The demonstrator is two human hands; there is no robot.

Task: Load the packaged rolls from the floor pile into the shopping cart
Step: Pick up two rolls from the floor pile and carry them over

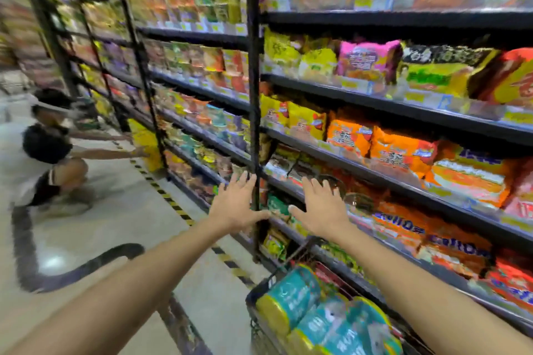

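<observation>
Teal and yellow packaged rolls (311,317) lie in the shopping cart (259,291) at the bottom middle of the blurred view. Both my arms stretch forward above the cart toward the shelves. My left hand (238,204) is spread flat with straight fingers in front of a black shelf post and holds nothing. My right hand (321,209) is likewise spread flat and holds nothing, just right of the post. No floor pile is in view.
Tall black shelving (255,66) full of bright snack and noodle packs runs along the right. Two persons (43,158) crouch at the left by the lower shelves. A yellow-and-black striped line (178,210) marks the pale floor beside the shelf base.
</observation>
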